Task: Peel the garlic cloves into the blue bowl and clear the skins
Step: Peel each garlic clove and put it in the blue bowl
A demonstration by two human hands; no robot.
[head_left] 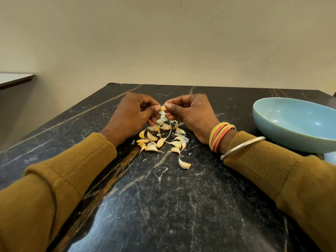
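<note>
My left hand point(135, 113) and my right hand point(189, 112) meet above the black marble table point(163, 197), and both pinch one small yellow garlic clove point(163, 108) between thumbs and fingertips. A strip of white skin point(162, 118) hangs from that clove. Below the hands lies a pile of several unpeeled garlic cloves point(160, 140) mixed with loose skins. One clove point(184, 164) lies apart, nearer to me. The blue bowl point(294, 122) stands at the right; what shows of its inside holds no cloves.
A beige wall stands behind the table's far edge. A pale ledge point(14, 79) juts out at the far left, apart from the table. A small pale blue object point(330, 158) peeks out under the bowl at the right edge.
</note>
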